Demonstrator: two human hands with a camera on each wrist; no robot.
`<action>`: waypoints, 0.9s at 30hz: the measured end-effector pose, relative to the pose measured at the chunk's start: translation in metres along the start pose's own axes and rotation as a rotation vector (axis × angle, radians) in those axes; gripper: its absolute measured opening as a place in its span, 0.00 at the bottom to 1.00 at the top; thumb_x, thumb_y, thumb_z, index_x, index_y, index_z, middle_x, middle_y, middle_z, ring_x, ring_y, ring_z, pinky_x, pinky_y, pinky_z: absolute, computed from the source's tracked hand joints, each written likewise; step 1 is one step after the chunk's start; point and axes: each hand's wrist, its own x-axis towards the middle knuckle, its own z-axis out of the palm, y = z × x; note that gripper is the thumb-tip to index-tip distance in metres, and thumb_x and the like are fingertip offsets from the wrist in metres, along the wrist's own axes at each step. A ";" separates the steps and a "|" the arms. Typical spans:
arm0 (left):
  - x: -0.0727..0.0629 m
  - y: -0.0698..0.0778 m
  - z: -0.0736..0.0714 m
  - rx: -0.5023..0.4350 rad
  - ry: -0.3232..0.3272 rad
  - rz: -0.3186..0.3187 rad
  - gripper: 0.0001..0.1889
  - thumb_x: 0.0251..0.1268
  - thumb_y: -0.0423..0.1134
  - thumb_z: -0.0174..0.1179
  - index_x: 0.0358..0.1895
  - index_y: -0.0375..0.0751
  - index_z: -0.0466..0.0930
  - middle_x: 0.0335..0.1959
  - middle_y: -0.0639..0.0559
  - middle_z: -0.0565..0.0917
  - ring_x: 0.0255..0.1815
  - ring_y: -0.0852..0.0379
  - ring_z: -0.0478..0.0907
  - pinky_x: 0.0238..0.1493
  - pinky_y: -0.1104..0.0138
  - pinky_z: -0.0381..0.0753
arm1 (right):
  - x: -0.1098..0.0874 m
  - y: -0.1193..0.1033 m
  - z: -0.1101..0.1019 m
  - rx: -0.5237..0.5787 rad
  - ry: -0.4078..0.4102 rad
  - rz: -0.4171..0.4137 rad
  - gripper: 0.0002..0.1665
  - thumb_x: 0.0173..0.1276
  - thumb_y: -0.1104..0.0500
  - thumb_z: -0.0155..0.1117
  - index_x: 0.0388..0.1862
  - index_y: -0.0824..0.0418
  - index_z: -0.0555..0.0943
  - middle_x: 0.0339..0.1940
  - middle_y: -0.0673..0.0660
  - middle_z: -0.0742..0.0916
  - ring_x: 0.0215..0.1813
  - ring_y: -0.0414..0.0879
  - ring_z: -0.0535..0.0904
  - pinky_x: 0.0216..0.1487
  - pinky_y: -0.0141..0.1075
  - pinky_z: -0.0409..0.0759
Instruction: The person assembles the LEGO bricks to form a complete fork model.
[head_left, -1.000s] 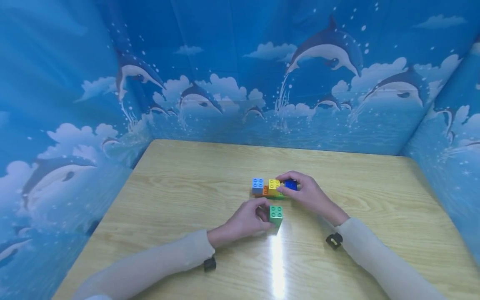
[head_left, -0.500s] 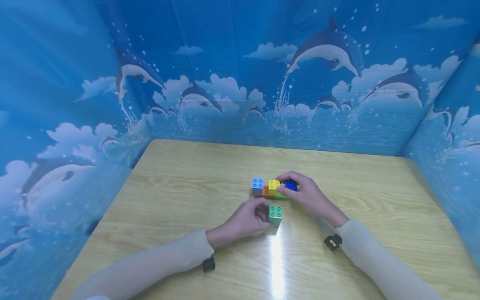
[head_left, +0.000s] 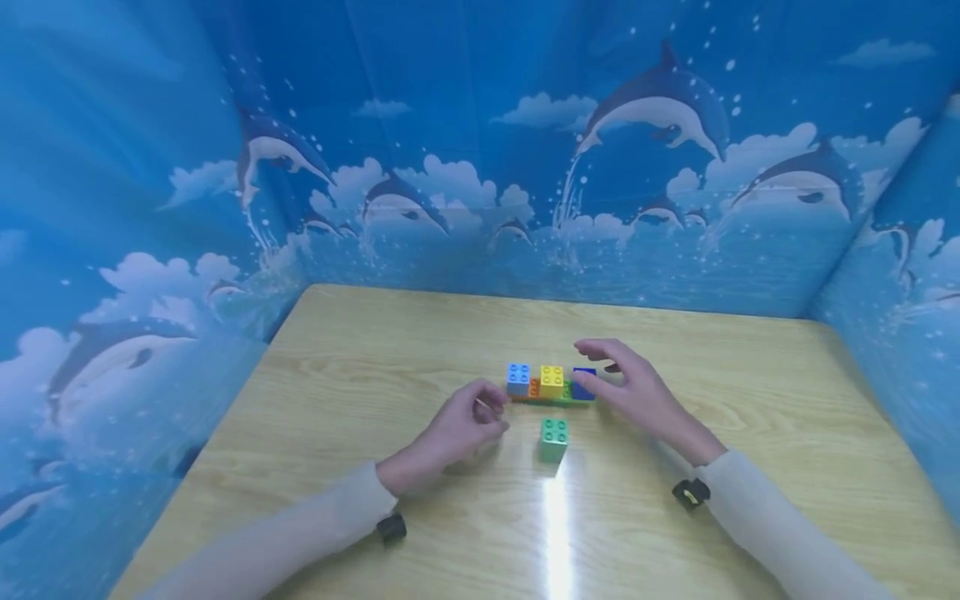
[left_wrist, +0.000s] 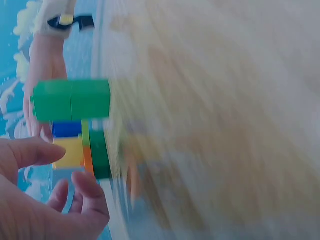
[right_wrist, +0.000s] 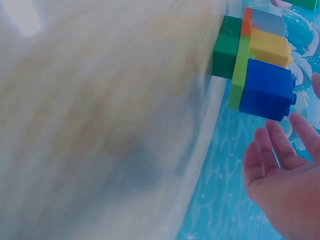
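My left hand (head_left: 459, 429) holds nothing, its fingers loosely curled left of a stack of two green bricks (head_left: 554, 443) standing upright on the table. Behind that stack sits a brick assembly: a light blue brick (head_left: 518, 380), a yellow brick (head_left: 552, 382) and a dark blue brick (right_wrist: 267, 90) stand in a row on an orange piece (left_wrist: 88, 159) and a lime-green piece (right_wrist: 240, 75). A dark green brick (right_wrist: 227, 47) lies underneath. My right hand (head_left: 637, 392) is spread beside the dark blue brick; in the right wrist view its fingertips look apart from the brick.
The wooden table (head_left: 360, 358) is bordered by a blue curtain (head_left: 465, 100) printed with dolphins at the back and sides. Bright glare (head_left: 557, 533) streaks the tabletop in front of the green stack.
My left hand has let go of the green stack and moved left. My right hand has loosened and shifted right, away from the yellow brick, baring more of the dark blue brick.
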 end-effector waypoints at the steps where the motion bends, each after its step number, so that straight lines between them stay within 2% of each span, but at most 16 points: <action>1: 0.001 -0.001 -0.004 -0.004 0.024 0.002 0.20 0.68 0.29 0.73 0.60 0.38 0.79 0.52 0.48 0.83 0.49 0.52 0.82 0.53 0.58 0.86 | -0.001 0.001 0.000 0.007 -0.002 0.007 0.36 0.82 0.46 0.69 0.80 0.61 0.73 0.75 0.61 0.80 0.72 0.58 0.77 0.68 0.61 0.78; 3: 0.004 -0.002 -0.010 -0.016 0.066 0.001 0.23 0.70 0.31 0.73 0.65 0.38 0.78 0.56 0.45 0.82 0.50 0.51 0.82 0.51 0.57 0.86 | -0.004 0.004 -0.001 0.021 -0.011 0.027 0.37 0.82 0.46 0.69 0.81 0.62 0.72 0.74 0.63 0.80 0.69 0.58 0.78 0.66 0.58 0.80; 5: 0.008 -0.003 -0.014 -0.032 0.081 0.001 0.27 0.71 0.34 0.73 0.70 0.41 0.76 0.61 0.45 0.81 0.50 0.51 0.81 0.47 0.58 0.86 | -0.007 0.007 -0.001 0.028 -0.026 0.062 0.38 0.81 0.45 0.70 0.81 0.61 0.72 0.74 0.64 0.80 0.67 0.58 0.80 0.65 0.56 0.82; 9: 0.018 -0.005 -0.015 -0.066 0.059 0.006 0.33 0.72 0.35 0.73 0.77 0.46 0.73 0.69 0.45 0.79 0.49 0.52 0.82 0.39 0.62 0.86 | -0.012 0.010 -0.001 0.029 -0.070 0.108 0.37 0.81 0.48 0.71 0.81 0.60 0.72 0.72 0.64 0.81 0.64 0.57 0.82 0.62 0.51 0.85; 11: 0.023 -0.005 -0.014 -0.084 0.038 0.001 0.34 0.71 0.34 0.73 0.78 0.46 0.73 0.70 0.45 0.79 0.46 0.52 0.83 0.37 0.63 0.85 | -0.012 0.011 -0.001 0.031 -0.092 0.100 0.34 0.81 0.53 0.70 0.80 0.61 0.73 0.69 0.65 0.83 0.62 0.57 0.84 0.59 0.48 0.86; 15: 0.034 -0.004 -0.009 -0.099 0.021 -0.018 0.35 0.68 0.28 0.74 0.77 0.46 0.74 0.70 0.46 0.80 0.40 0.53 0.81 0.31 0.66 0.83 | -0.013 0.011 -0.003 0.044 -0.118 0.071 0.29 0.80 0.61 0.69 0.77 0.61 0.75 0.65 0.64 0.85 0.59 0.56 0.85 0.57 0.45 0.86; 20: 0.043 -0.002 -0.002 -0.082 0.005 -0.055 0.32 0.66 0.26 0.74 0.73 0.45 0.78 0.65 0.47 0.82 0.38 0.52 0.79 0.28 0.67 0.81 | -0.013 0.012 -0.003 0.035 -0.127 0.066 0.28 0.80 0.63 0.69 0.75 0.60 0.76 0.63 0.63 0.86 0.59 0.56 0.85 0.57 0.46 0.86; 27: 0.049 -0.001 0.003 -0.056 0.007 -0.077 0.25 0.66 0.26 0.74 0.65 0.43 0.83 0.56 0.48 0.84 0.37 0.52 0.81 0.27 0.67 0.80 | -0.014 0.014 -0.004 0.066 -0.140 0.060 0.27 0.81 0.65 0.68 0.75 0.60 0.74 0.64 0.65 0.85 0.64 0.61 0.83 0.66 0.56 0.83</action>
